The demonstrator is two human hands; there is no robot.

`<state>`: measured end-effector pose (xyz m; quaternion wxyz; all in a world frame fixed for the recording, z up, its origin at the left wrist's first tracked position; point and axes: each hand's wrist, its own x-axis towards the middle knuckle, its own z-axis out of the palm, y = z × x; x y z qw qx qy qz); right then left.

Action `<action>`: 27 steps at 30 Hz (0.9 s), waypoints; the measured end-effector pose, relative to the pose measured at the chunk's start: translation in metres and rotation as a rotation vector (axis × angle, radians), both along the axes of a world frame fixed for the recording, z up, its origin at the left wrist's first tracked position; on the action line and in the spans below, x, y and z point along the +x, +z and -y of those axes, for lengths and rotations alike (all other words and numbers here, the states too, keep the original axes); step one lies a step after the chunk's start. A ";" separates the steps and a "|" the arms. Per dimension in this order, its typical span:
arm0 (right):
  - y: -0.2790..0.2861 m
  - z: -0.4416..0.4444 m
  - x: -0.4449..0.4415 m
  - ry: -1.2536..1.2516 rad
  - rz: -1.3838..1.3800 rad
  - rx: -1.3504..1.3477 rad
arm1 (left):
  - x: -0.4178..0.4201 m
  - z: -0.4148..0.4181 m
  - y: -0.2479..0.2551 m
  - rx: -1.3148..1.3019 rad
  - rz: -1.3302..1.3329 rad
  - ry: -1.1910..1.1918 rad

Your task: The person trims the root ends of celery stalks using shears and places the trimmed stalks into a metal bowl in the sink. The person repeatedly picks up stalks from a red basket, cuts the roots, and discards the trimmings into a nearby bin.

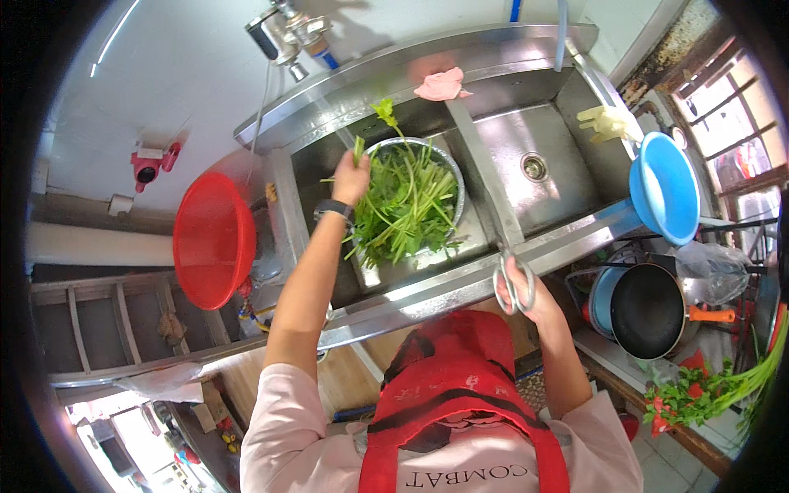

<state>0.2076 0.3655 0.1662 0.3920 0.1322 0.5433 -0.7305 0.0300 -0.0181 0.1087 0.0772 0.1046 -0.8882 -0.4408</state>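
Note:
My left hand [351,179], with a dark band at its wrist, grips green stems [359,150] at the left rim of a round metal basin [461,185]. Cut leafy greens [407,209], which look like celery, heap up in that basin and spill over its near edge. The basin stands in the left bowl of a stainless steel sink [394,296]. One leafy sprig [386,113] sticks up past the far rim. Over the sink's front edge, my right hand [529,294] holds scissors [498,285] by their looped handles; the blades point away from me and are hard to make out.
A pink cloth [442,85] lies on the sink's back ledge. Right of the sink are a pale glove [607,122], a blue basin [669,188], a frying pan [648,311] and more greens [696,394]. At left leans a red basin [212,240]. A tap [299,37] projects above.

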 end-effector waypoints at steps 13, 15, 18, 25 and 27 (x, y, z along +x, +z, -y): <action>0.016 -0.049 0.145 -0.393 0.139 0.335 | 0.002 -0.079 -0.183 -0.678 0.482 -0.170; 0.012 -0.043 0.147 -0.377 0.130 0.283 | 0.006 -0.057 -0.229 -0.931 0.309 -0.131; 0.010 -0.030 0.161 -0.439 0.136 0.185 | -0.009 -0.051 -0.207 -0.519 0.420 -0.337; 0.036 -0.019 0.152 -0.464 0.028 0.234 | 0.008 -0.042 -0.169 -0.585 0.552 -0.367; 0.040 -0.018 0.158 -0.454 0.040 0.274 | 0.002 -0.043 -0.172 -0.433 0.444 -0.240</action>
